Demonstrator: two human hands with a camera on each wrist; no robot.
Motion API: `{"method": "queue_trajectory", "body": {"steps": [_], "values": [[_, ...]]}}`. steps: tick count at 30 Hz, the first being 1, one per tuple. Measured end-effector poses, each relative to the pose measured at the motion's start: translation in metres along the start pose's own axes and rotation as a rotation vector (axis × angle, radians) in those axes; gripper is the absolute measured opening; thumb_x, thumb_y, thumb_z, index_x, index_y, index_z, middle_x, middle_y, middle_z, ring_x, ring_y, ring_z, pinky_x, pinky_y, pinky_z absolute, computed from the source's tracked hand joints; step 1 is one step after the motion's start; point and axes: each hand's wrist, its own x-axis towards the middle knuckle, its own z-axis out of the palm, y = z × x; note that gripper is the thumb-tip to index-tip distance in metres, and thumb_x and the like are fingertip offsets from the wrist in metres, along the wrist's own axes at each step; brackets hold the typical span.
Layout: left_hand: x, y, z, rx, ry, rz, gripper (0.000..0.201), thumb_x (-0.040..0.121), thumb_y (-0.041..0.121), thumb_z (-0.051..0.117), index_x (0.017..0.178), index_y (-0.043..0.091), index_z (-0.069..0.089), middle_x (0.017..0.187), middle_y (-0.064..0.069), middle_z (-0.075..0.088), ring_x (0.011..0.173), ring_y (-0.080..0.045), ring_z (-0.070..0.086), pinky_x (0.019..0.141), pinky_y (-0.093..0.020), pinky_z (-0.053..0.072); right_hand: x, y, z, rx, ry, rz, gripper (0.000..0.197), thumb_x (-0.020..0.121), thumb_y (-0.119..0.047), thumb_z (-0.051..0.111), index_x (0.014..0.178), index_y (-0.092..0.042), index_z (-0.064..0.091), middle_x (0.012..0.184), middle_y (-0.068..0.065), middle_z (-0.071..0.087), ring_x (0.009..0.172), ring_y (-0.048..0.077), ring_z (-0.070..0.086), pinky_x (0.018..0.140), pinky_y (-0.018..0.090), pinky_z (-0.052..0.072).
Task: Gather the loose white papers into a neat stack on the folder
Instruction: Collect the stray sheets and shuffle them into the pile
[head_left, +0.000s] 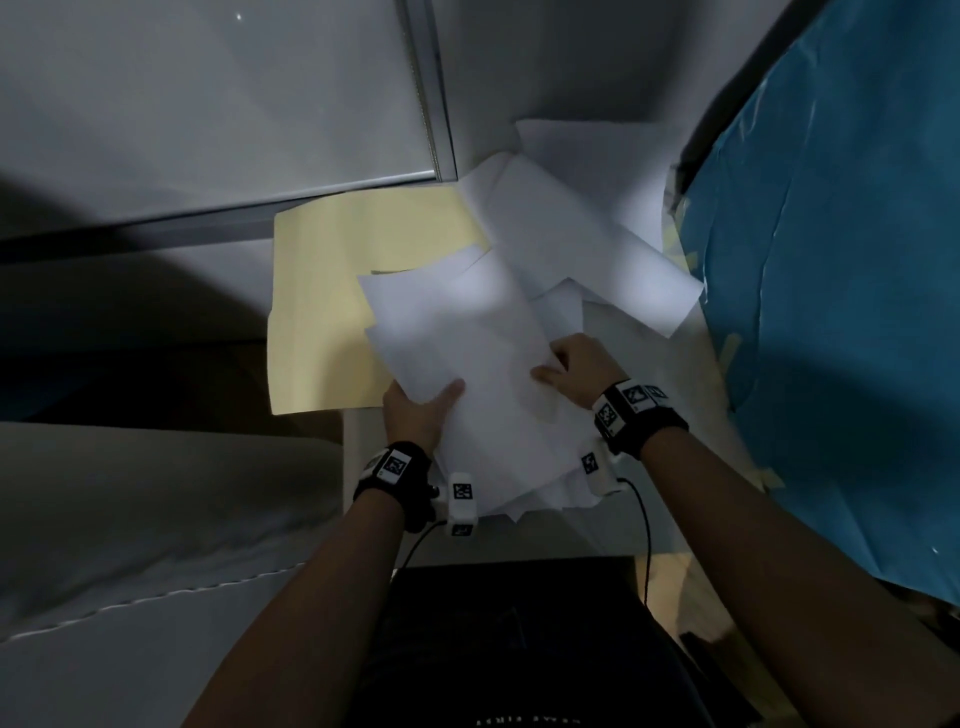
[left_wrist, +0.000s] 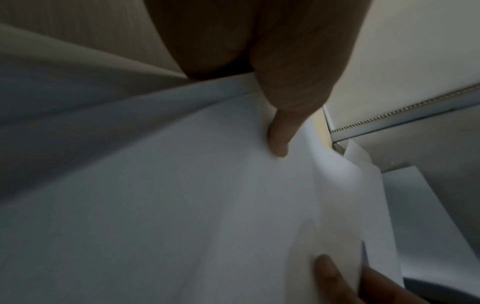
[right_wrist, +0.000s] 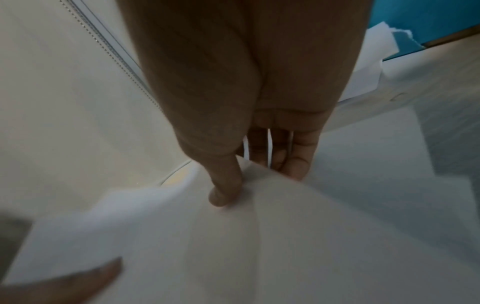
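A bundle of white papers (head_left: 483, 364) is held between both hands, its far end over the pale yellow folder (head_left: 322, 312). My left hand (head_left: 421, 410) grips the bundle's near left edge, thumb (left_wrist: 279, 142) on top and fingers hidden beneath. My right hand (head_left: 571, 366) pinches the right edge, thumb (right_wrist: 224, 189) on top and fingers (right_wrist: 296, 160) under the sheets. More loose white sheets (head_left: 587, 244) lie fanned out to the far right, overlapping the folder's right corner. In the wrist views the bundle (left_wrist: 182, 205) (right_wrist: 259, 236) fills the lower frame.
A blue cloth (head_left: 841, 286) covers the surface at the right, held by yellow tape strips. A grey panel with a metal edge (head_left: 431, 104) stands behind the folder. A white padded edge (head_left: 156, 519) lies at the lower left. The scene is dim.
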Motion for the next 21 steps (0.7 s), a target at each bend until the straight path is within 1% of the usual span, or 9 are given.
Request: {"method": "queue_trajectory", "body": {"steps": [1, 3, 5, 8, 10, 12, 14, 18, 21], "values": [[-0.001, -0.001, -0.001, 0.022, -0.013, 0.014, 0.059, 0.078, 0.019, 0.093, 0.129, 0.007, 0.068, 0.122, -0.006, 0.074, 0.106, -0.025, 0.072, 0.092, -0.040, 0.059, 0.001, 0.001, 0.000, -0.016, 0.007, -0.011, 0.035, 0.088, -0.032, 0.079, 0.073, -0.006, 0.060, 0.069, 0.005, 0.055, 0.061, 0.019, 0.052, 0.059, 0.027, 0.040], [0.000, -0.003, -0.006, 0.009, -0.040, 0.039, 0.062, 0.075, 0.019, 0.093, 0.131, 0.008, 0.067, 0.123, -0.006, 0.074, 0.107, -0.025, 0.073, 0.092, -0.042, 0.060, 0.002, 0.006, -0.004, -0.009, 0.058, -0.016, 0.035, 0.082, -0.033, 0.084, 0.093, -0.007, 0.063, 0.086, 0.006, 0.061, 0.075, 0.020, 0.058, 0.069, 0.029, 0.047], [0.002, -0.003, -0.014, -0.010, -0.054, 0.034, 0.066, 0.072, 0.026, 0.093, 0.131, 0.009, 0.068, 0.123, -0.004, 0.076, 0.107, -0.024, 0.075, 0.090, -0.042, 0.062, 0.003, 0.015, -0.012, 0.087, 0.147, 0.020, 0.056, 0.074, -0.040, 0.091, 0.111, -0.012, 0.061, 0.100, 0.005, 0.061, 0.085, 0.019, 0.059, 0.076, 0.030, 0.052], [0.005, -0.001, -0.028, -0.058, -0.106, 0.015, 0.061, 0.073, 0.021, 0.095, 0.127, 0.005, 0.070, 0.120, -0.008, 0.078, 0.105, -0.028, 0.077, 0.086, -0.046, 0.064, 0.004, 0.019, -0.023, 0.276, 0.218, 0.075, 0.088, 0.055, -0.060, 0.094, 0.123, -0.018, 0.056, 0.105, 0.003, 0.062, 0.089, 0.016, 0.061, 0.080, 0.030, 0.056], [0.006, 0.001, -0.033, -0.053, -0.141, 0.003, 0.053, 0.079, 0.014, 0.092, 0.125, 0.002, 0.071, 0.120, -0.012, 0.078, 0.105, -0.031, 0.077, 0.086, -0.049, 0.064, 0.007, 0.014, -0.026, 0.319, 0.122, 0.104, 0.097, 0.048, -0.067, 0.094, 0.123, -0.020, 0.057, 0.106, 0.001, 0.065, 0.092, 0.015, 0.064, 0.084, 0.031, 0.058], [0.005, 0.002, -0.035, -0.041, -0.149, -0.036, 0.046, 0.080, 0.009, 0.090, 0.121, 0.000, 0.072, 0.117, -0.015, 0.078, 0.102, -0.032, 0.078, 0.084, -0.048, 0.065, 0.009, 0.009, -0.022, 0.318, 0.013, 0.115, 0.096, 0.047, -0.062, 0.097, 0.123, -0.018, 0.058, 0.106, 0.000, 0.065, 0.095, 0.017, 0.066, 0.085, 0.033, 0.059], [0.003, 0.003, -0.036, -0.047, -0.151, -0.075, 0.044, 0.079, 0.007, 0.090, 0.118, -0.002, 0.072, 0.115, -0.017, 0.078, 0.099, -0.033, 0.078, 0.080, -0.045, 0.066, 0.010, 0.010, -0.017, 0.279, -0.003, 0.127, 0.092, 0.049, -0.058, 0.098, 0.122, -0.017, 0.059, 0.106, 0.000, 0.064, 0.096, 0.018, 0.065, 0.084, 0.033, 0.057], [0.002, 0.006, -0.041, 0.009, -0.160, -0.080, 0.042, 0.075, 0.006, 0.092, 0.113, 0.002, 0.075, 0.109, -0.013, 0.080, 0.098, -0.034, 0.078, 0.082, -0.047, 0.065, 0.010, 0.009, -0.011, 0.203, -0.003, 0.119, 0.071, 0.051, -0.054, 0.098, 0.103, -0.013, 0.071, 0.108, 0.005, 0.068, 0.096, 0.021, 0.067, 0.083, 0.034, 0.057], [-0.007, 0.005, -0.038, 0.116, -0.199, -0.057, 0.045, 0.071, 0.013, 0.097, 0.110, 0.006, 0.076, 0.109, -0.009, 0.080, 0.098, -0.029, 0.078, 0.082, -0.048, 0.065, 0.008, 0.003, -0.002, 0.156, -0.028, 0.131, 0.056, 0.056, -0.045, 0.099, 0.093, -0.016, 0.068, 0.108, 0.003, 0.059, 0.095, 0.020, 0.060, 0.084, 0.033, 0.052]]}}
